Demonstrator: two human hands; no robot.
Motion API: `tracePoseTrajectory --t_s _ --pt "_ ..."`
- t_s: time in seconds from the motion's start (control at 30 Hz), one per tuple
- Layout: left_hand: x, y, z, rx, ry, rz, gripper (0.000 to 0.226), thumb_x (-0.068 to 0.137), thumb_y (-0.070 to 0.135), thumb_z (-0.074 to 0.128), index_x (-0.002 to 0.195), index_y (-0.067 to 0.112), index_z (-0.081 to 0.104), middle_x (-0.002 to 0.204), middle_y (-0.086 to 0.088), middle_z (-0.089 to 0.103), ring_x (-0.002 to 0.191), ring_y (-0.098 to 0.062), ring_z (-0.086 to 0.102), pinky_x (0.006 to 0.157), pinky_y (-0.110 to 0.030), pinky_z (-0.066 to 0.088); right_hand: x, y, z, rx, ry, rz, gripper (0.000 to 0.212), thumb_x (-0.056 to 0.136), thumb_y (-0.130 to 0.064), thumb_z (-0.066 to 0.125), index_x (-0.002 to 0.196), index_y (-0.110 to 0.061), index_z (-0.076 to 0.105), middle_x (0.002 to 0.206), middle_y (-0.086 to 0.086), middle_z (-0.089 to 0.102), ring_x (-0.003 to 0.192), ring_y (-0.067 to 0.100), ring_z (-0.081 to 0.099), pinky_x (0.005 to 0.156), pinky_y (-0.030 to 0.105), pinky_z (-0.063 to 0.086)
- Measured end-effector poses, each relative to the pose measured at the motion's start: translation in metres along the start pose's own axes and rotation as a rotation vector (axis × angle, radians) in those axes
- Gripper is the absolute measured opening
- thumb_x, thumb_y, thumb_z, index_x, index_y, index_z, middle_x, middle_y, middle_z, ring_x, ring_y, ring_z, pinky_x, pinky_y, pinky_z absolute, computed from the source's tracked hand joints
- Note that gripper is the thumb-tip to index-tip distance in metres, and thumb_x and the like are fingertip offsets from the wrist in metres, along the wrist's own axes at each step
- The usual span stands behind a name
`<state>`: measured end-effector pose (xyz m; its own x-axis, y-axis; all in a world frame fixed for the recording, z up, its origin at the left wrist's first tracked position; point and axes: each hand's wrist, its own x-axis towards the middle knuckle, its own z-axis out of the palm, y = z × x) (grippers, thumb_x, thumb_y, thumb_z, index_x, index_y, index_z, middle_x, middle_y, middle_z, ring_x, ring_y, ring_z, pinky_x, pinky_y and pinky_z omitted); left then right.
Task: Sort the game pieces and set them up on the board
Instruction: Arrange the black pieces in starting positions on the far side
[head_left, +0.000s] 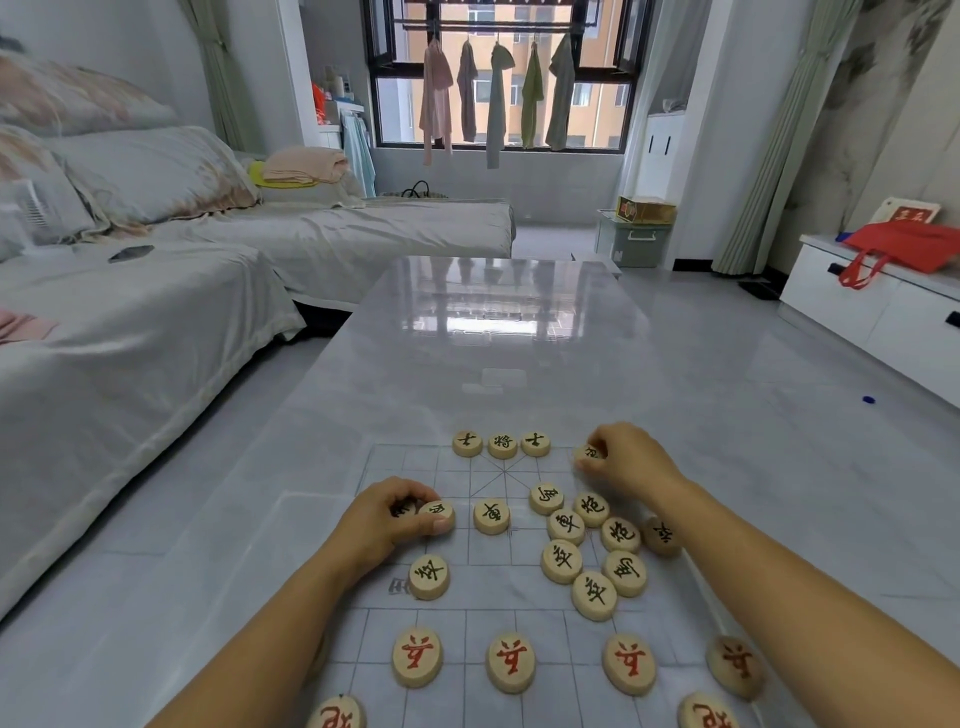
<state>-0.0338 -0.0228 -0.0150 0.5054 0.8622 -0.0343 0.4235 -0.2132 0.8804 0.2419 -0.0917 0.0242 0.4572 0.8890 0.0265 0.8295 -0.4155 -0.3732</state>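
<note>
The right hand has its fingers clamped on a round wooden game piece at the far right of the board. The left hand has its fingers clamped on another black-marked piece at the board's left side. Three black-marked pieces stand in a row along the far edge. More black-marked ones lie scattered mid-board. Red-marked pieces line the near rows. The thin board lies on a glossy grey bench.
</note>
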Motion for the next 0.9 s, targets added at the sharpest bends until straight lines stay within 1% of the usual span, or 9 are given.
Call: tracePoseTrajectory --t_s 0.1,0.2,0.3,0.43,0.53,0.63,0.77,0.83,0.9 --pt "0.002 -0.002 0.000 -0.013 -0.007 0.001 0.029 0.065 0.033 0.081 0.090 0.026 0.067 0.101 0.001 0.064 0.096 -0.017 0.059 0.085 -0.031 0.048 0.009 0.000 0.012 0.014 -0.012 0.004 0.031 0.082 -0.028 0.063 0.096 -0.001 0.065 0.102 0.014 0.061 0.089 0.030 0.060 0.080 0.042 0.052" --pt "0.002 -0.001 0.000 -0.016 -0.006 -0.002 0.028 0.067 0.030 0.080 0.090 0.024 0.067 0.100 0.000 0.063 0.095 -0.017 0.059 0.084 -0.030 0.048 0.018 -0.002 0.017 0.091 -0.013 0.011 0.032 0.081 -0.028 0.065 0.093 0.001 0.065 0.102 0.017 0.062 0.089 0.031 0.061 0.075 0.037 0.050" --pt "0.001 0.002 0.001 -0.027 -0.006 0.007 0.026 0.067 0.027 0.080 0.089 0.022 0.067 0.099 0.000 0.064 0.093 -0.017 0.059 0.083 -0.029 0.048 0.026 -0.003 0.018 0.124 -0.048 0.026 0.033 0.083 -0.024 0.064 0.099 0.004 0.065 0.103 0.020 0.065 0.095 0.033 0.062 0.082 0.041 0.051" --pt "0.000 0.004 0.003 -0.003 -0.001 0.033 0.022 0.068 0.024 0.080 0.085 0.022 0.067 0.097 0.000 0.063 0.090 -0.016 0.059 0.079 -0.025 0.047 0.034 0.000 0.022 0.147 -0.008 0.028 0.033 0.083 -0.023 0.064 0.102 0.004 0.064 0.106 0.020 0.064 0.095 0.033 0.061 0.085 0.044 0.051" --pt "0.002 0.002 0.004 0.080 0.005 0.062 0.021 0.068 0.024 0.080 0.082 0.026 0.065 0.100 0.002 0.060 0.094 -0.015 0.056 0.083 -0.027 0.046 0.036 0.008 0.029 0.221 0.011 0.014 0.041 0.082 -0.028 0.067 0.116 -0.006 0.059 0.116 0.014 0.057 0.098 0.025 0.058 0.086 0.034 0.048" --pt "0.004 0.002 0.003 0.134 -0.021 0.072 0.024 0.067 0.026 0.080 0.083 0.030 0.063 0.104 0.005 0.059 0.101 -0.014 0.054 0.089 -0.027 0.045 0.033 0.015 0.034 0.285 0.027 0.000 0.045 0.082 -0.029 0.066 0.121 -0.007 0.056 0.117 0.013 0.053 0.092 0.018 0.052 0.080 0.027 0.042" --pt "0.003 0.005 -0.004 0.148 -0.113 0.029 0.031 0.069 0.023 0.080 0.094 0.028 0.063 0.110 0.008 0.056 0.102 -0.008 0.053 0.088 -0.018 0.042 0.035 0.017 0.037 0.308 0.040 -0.006 0.041 0.081 -0.028 0.068 0.113 -0.007 0.056 0.113 0.012 0.051 0.088 0.017 0.050 0.075 0.026 0.039" --pt "0.002 0.006 -0.005 0.146 -0.124 0.012 0.030 0.070 0.021 0.079 0.096 0.025 0.063 0.109 0.006 0.058 0.099 -0.009 0.055 0.086 -0.018 0.044 0.037 0.018 0.039 0.312 0.054 -0.006 0.038 0.080 -0.028 0.069 0.109 -0.007 0.056 0.111 0.012 0.051 0.086 0.017 0.050 0.073 0.026 0.037" --pt "0.003 0.009 -0.006 0.068 -0.083 -0.029 0.030 0.072 0.021 0.078 0.099 0.023 0.064 0.103 0.003 0.063 0.094 -0.012 0.059 0.081 -0.019 0.047 0.038 0.018 0.041 0.322 0.065 -0.012 0.036 0.079 -0.028 0.070 0.105 -0.007 0.057 0.109 0.012 0.051 0.085 0.017 0.050 0.072 0.027 0.037"
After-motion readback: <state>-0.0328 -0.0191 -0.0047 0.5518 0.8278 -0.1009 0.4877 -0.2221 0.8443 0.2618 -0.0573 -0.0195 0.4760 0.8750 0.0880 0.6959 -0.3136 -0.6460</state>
